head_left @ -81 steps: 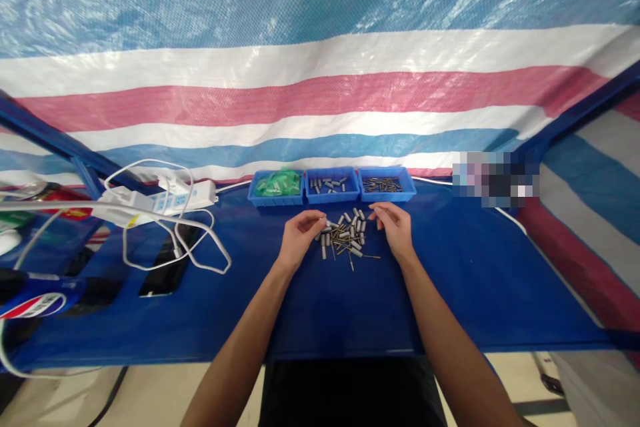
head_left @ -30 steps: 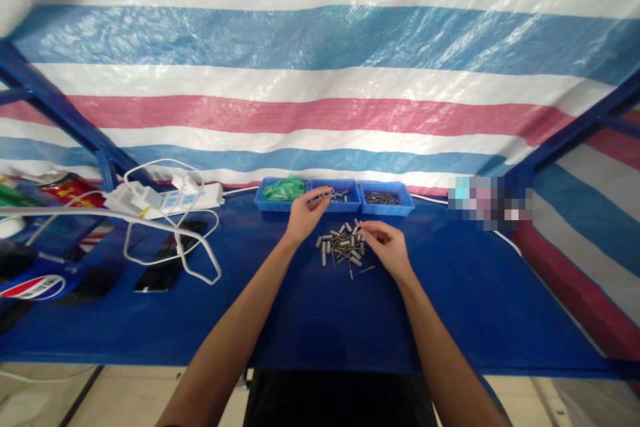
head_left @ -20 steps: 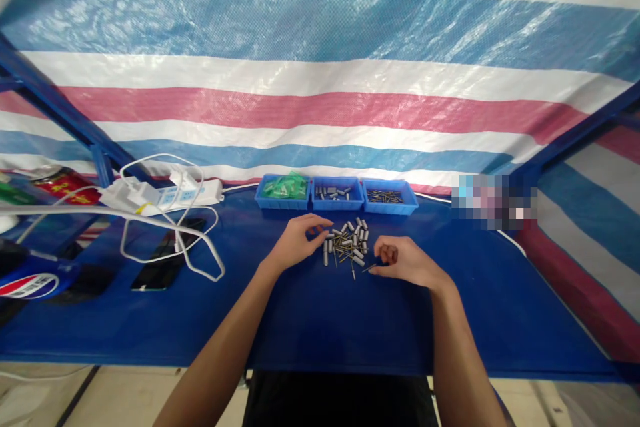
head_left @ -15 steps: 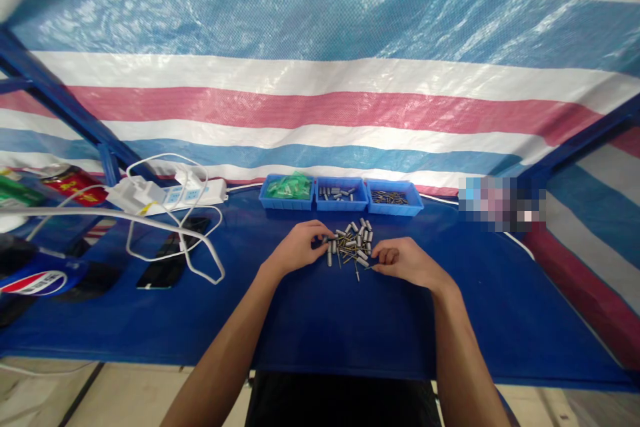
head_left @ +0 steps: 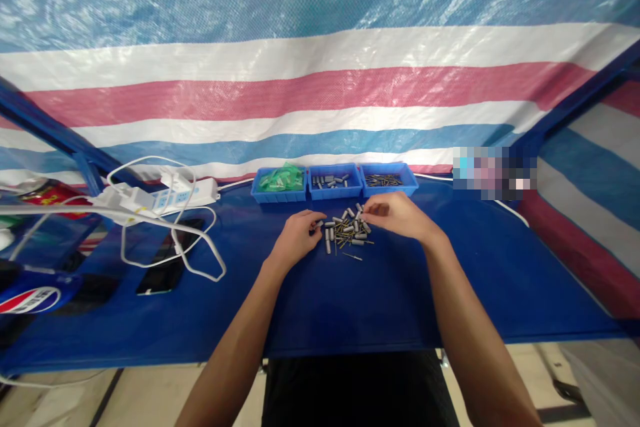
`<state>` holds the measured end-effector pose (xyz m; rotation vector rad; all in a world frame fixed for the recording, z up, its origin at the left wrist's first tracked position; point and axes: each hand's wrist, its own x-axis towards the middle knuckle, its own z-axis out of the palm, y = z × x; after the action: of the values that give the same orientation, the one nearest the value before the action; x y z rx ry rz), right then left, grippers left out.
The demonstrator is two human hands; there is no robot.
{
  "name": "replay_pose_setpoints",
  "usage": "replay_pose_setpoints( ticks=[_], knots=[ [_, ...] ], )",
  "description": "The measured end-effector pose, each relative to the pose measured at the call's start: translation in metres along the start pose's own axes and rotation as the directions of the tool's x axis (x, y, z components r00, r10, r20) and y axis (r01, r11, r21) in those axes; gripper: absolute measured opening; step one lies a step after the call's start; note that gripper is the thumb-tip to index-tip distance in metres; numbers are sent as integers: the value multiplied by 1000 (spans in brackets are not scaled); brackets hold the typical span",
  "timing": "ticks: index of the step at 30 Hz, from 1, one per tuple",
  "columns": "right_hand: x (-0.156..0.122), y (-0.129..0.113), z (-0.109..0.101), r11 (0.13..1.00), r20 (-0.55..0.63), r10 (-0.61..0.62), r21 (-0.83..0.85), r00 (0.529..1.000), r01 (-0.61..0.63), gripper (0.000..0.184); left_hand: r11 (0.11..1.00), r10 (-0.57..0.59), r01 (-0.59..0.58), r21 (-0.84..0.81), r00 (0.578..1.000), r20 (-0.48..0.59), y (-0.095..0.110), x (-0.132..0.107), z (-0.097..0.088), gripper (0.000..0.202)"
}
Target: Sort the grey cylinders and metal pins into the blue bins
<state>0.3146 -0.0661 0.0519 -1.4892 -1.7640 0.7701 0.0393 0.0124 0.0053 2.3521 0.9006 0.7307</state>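
Observation:
A loose pile of short grey metal cylinders [head_left: 357, 242] and thin brass-coloured pins [head_left: 345, 235] lies on the blue table. At the pile's left edge is my left hand [head_left: 296, 239], thumb and fingers closed around a small grey cylinder [head_left: 321, 223]. My right hand [head_left: 397, 215] hovers at the upper right of the pile, fingertips pinched; what they hold, if anything, is too small to make out. One thin pin with a silvery end [head_left: 353, 256] lies apart, just in front of the pile.
Behind the pile stand three blue bins: one with green plastic packets [head_left: 281, 178], one with grey cylinders [head_left: 333, 181], one with thin pins [head_left: 383, 180]. Leftward lie a power strip [head_left: 195, 193], white cables, a phone [head_left: 163, 273] and a cola bottle [head_left: 35, 297].
My right hand has moved up and back from the pile's lower right to its upper right. The front pin now lies sideways. My left hand stays by the left edge. The view has shifted.

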Motion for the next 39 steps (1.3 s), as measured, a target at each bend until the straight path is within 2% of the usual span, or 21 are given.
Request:
replay_pose_setpoints(
  ticks=[3,5,6,9,12,15,18,24,28,34,39],
  knots=[
    [7,-2,14,997,-222,-73,-9,972,73,29,1000,-15,11,-28,992,-127,5,2,-1,33],
    [8,2,28,995,-362,-80,26,929,96,32,992,-45,19,-122,977,-209,9,3,-2,28],
    [6,5,34,994,-388,-74,41,919,97,32,981,-69,23,-193,970,-235,11,3,-3,27],
    [1,10,49,992,-379,-64,77,923,100,29,908,-169,51,-415,953,-252,18,4,0,26],
    [-2,8,56,990,-332,-74,86,941,109,25,780,-296,128,-612,938,-181,23,5,6,29],
    [-2,3,61,982,-256,-74,152,964,116,22,662,-394,201,-722,913,-107,27,5,12,32],
    [-1,0,67,965,-219,-61,238,974,114,24,603,-417,219,-767,906,-70,30,5,16,34],
    [1,2,72,945,-236,-23,313,971,98,26,483,-416,221,-848,910,0,31,5,21,36],
    [2,6,71,939,-235,2,335,972,79,29,480,-407,217,-850,913,3,29,7,22,40],
    [3,11,67,922,-255,22,378,967,79,30,582,-395,257,-772,919,9,28,10,21,41],
    [4,23,59,905,-320,80,421,944,66,31,555,-425,220,-802,904,-47,25,22,16,42]
  ],
)
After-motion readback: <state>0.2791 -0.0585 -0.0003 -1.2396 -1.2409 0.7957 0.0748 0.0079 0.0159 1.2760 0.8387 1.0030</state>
